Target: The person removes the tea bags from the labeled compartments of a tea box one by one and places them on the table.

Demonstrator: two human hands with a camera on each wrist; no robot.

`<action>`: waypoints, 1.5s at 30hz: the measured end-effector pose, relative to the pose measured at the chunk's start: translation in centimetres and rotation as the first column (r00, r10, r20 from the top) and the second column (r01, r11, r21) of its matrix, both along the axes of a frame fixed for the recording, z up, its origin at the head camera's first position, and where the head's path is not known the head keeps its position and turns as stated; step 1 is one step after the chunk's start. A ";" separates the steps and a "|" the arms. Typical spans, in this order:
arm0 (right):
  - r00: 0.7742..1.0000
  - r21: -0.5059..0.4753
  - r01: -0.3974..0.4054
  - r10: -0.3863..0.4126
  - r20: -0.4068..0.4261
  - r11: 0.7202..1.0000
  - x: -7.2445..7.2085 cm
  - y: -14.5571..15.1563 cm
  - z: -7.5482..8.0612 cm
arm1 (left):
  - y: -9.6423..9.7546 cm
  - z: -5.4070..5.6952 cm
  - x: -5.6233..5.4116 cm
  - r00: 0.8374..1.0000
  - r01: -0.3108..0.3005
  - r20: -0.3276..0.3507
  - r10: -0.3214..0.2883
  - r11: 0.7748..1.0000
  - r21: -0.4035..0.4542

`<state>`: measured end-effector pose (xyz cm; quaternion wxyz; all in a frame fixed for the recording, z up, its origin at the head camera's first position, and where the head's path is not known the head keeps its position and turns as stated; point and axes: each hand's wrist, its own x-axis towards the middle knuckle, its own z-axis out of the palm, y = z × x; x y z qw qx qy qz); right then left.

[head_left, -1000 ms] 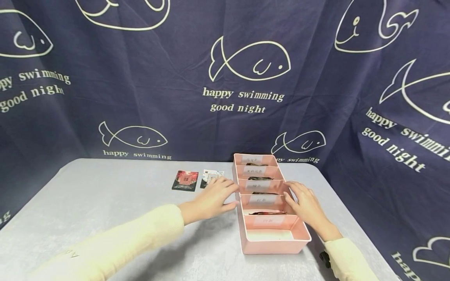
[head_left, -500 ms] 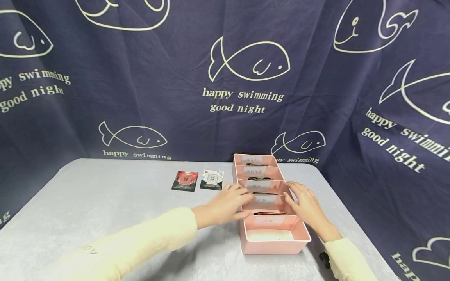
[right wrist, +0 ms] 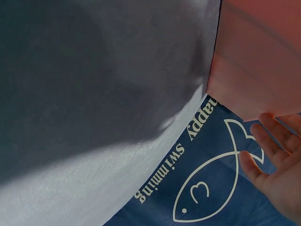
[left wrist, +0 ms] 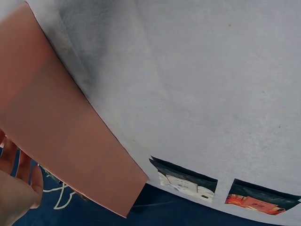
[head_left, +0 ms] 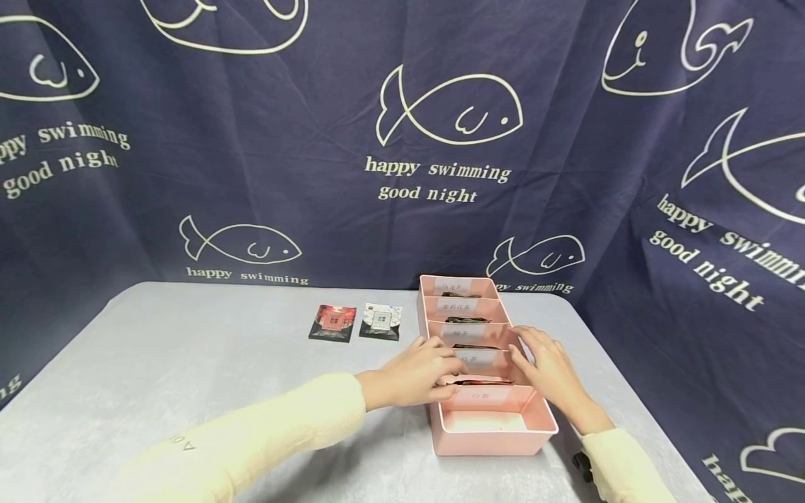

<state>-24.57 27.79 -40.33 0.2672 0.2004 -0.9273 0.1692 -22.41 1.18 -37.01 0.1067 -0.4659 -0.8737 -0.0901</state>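
A long pink box (head_left: 493,443) with several divided compartments stands on the table, each with a white handwritten label. My left hand (head_left: 418,374) reaches over its left rim, fingers bent loosely above the second compartment from the front. A dark red-and-black tea sachet (head_left: 487,382) stands in that compartment, its left end right at my thumb and fingertips. In the left wrist view the fingers (left wrist: 23,167) lie past the rim, tips partly hidden. My right hand (head_left: 553,367) rests on the right rim with loosely extended fingers; the right wrist view shows its fingertips (right wrist: 266,117) at the edge.
Two flat sachets, one red and black (head_left: 332,323) and one white and black (head_left: 380,322), lie left of the box. Dark sachets (head_left: 467,320) stand in the rear compartments. A small black object (head_left: 583,466) sits by the right sleeve. A navy fish-print curtain (head_left: 339,140) hangs behind.
My left hand has moved right and slightly forward, from beside the box to over its left rim at the sachet, uncovering the white sachet. My right hand stays on the rim.
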 end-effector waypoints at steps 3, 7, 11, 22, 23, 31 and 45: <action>1.000 0.003 -0.002 0.002 -0.002 1.000 0.0 0.0 0.0 | 0.2 0.0 0.0 1.000 0.013 -0.014 -0.013 1.000 -0.011; 1.000 0.005 -0.002 0.002 0.004 1.000 0.0 0.0 0.2 | 0.4 -0.1 0.1 1.000 0.015 -0.006 -0.015 1.000 -0.012; 1.000 0.006 -0.002 0.002 0.008 1.000 0.0 0.0 0.2 | 0.4 -0.5 0.0 1.000 0.022 -0.001 -0.022 1.000 0.011; 1.000 0.011 -0.005 0.005 -0.010 1.000 0.0 -0.1 0.1 | 0.3 -0.5 0.4 1.000 0.008 0.008 -0.009 0.995 0.102; 1.000 0.011 -0.003 0.004 -0.010 1.000 0.0 -0.1 0.1 | 0.3 -0.5 0.4 1.000 0.003 0.015 -0.005 0.994 0.109; 1.000 0.011 0.003 -0.003 0.002 1.000 0.1 -0.1 0.1 | 0.0 -0.5 0.4 0.999 -0.006 0.043 -0.001 0.985 0.174; 1.000 -0.011 0.003 -0.003 0.014 1.000 0.2 -0.1 0.0 | -0.2 -0.1 0.4 0.997 -0.063 0.056 0.049 0.960 0.271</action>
